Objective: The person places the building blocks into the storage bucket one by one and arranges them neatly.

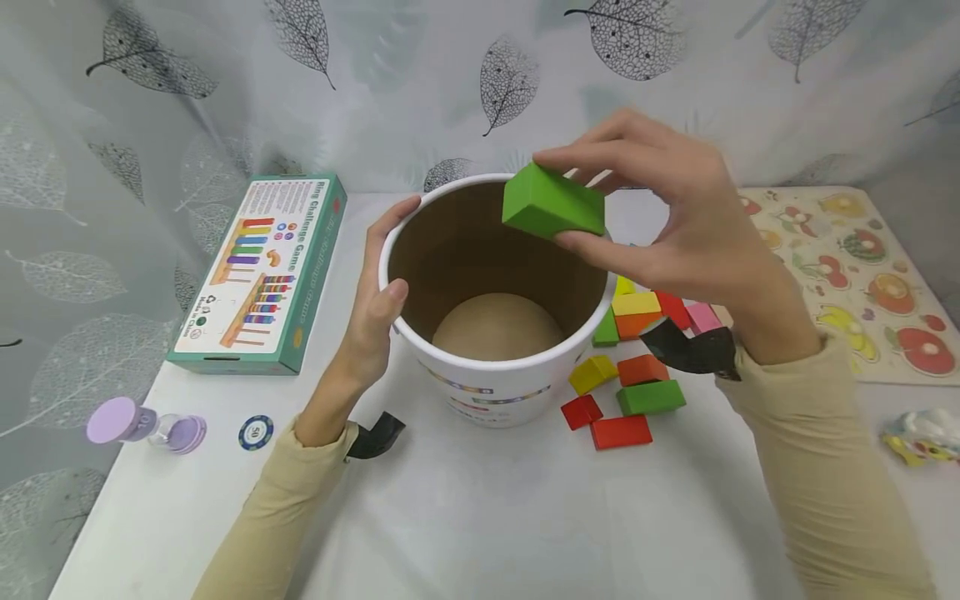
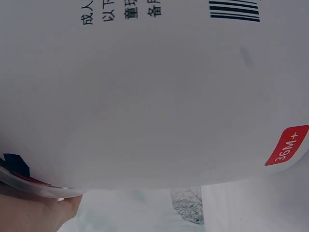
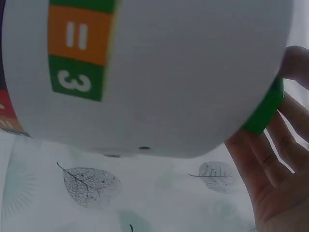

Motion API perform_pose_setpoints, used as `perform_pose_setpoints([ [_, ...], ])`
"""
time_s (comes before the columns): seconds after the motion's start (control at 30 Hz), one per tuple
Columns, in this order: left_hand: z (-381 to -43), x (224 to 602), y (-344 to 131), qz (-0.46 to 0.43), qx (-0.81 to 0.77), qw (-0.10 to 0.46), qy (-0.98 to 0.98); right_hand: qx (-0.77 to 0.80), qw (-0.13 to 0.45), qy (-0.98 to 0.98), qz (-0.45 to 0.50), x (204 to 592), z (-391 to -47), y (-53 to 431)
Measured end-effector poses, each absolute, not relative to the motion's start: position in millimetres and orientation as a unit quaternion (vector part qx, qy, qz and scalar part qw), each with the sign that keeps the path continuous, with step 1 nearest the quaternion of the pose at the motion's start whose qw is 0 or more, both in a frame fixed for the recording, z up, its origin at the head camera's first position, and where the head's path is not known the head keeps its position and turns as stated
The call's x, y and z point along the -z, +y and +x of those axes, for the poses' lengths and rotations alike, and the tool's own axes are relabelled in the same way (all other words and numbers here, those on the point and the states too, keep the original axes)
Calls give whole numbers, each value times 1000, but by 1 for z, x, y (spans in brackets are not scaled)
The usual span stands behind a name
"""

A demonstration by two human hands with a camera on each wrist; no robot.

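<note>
A white round bucket (image 1: 495, 392) stands upright in the middle of the table, its bare inner floor showing in the head view. My left hand (image 1: 372, 312) grips its rim at the left, thumb over the edge and fingers along the outside. Over the right side of the opening, my right hand (image 1: 660, 200) pinches a green block (image 1: 553, 202) between thumb and fingers. In the right wrist view the bucket wall (image 3: 183, 72) partly hides that green block (image 3: 264, 108). The left wrist view is filled mostly by the bucket's printed side (image 2: 145, 106).
Right of the bucket lie several loose blocks, among them a green block (image 1: 651, 397), a red block (image 1: 621, 432) and a yellow block (image 1: 592, 374). A fruit puzzle board (image 1: 862, 292) is beyond them. At left are a game box (image 1: 255, 275), an hourglass (image 1: 150, 425) and a chip (image 1: 256, 432).
</note>
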State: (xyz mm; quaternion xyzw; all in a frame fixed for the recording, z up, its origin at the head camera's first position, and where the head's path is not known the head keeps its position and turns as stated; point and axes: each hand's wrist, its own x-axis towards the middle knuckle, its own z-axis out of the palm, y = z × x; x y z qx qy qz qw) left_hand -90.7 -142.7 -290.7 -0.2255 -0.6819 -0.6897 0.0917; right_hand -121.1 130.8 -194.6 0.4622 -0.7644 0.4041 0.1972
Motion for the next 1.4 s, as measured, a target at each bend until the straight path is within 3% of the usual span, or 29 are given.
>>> perform_pose_setpoints([
  [0.67, -92, 292, -143, -231, 697, 95, -672, -469, 152, -717, 492, 197, -122, 119],
  [1.1, -93, 291, -143, -234, 703, 91, -665, -400, 174, -807, 399, 211, -131, 179],
  [1.2, -93, 292, -142, -237, 703, 92, -664, -387, 144, -834, 365, 231, -133, 197],
  [1.4, -92, 293, -141, -239, 701, 92, -666, -341, 13, -880, 332, 289, -127, 223],
])
